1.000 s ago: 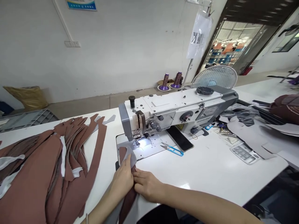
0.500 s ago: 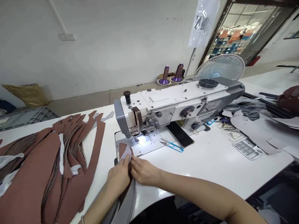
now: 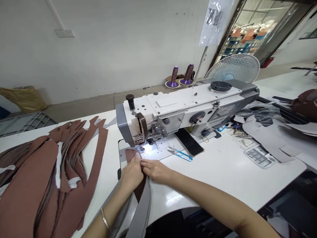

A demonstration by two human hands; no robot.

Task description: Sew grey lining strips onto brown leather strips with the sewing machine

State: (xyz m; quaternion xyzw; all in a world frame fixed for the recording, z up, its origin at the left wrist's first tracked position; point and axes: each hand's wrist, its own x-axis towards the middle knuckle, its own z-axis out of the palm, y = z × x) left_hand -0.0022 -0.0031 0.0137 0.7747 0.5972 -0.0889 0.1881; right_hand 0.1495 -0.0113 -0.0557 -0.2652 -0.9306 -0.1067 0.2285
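Observation:
My left hand [image 3: 132, 174] and my right hand [image 3: 155, 169] meet at a brown strip backed with grey [image 3: 141, 198] that runs from my lap up onto the bed of the white sewing machine [image 3: 183, 109]. Both hands pinch the strip's edges together just in front of the lit needle and presser foot [image 3: 141, 147]. The strip's brown end [image 3: 128, 153] lies flat under the machine's head. A bangle sits on my left wrist.
A big heap of brown cut pieces [image 3: 47, 178] covers the table's left side. Blue-handled thread snips [image 3: 182, 155] and a black phone [image 3: 189, 142] lie right of the needle. Grey pieces, a calculator [image 3: 260, 156], a fan [image 3: 232, 67] and thread cones [image 3: 182, 75] stand further right and behind.
Both hands have slid the strip forward towards the needle, from the table's front edge to just before the presser foot. My head has come closer to the machine.

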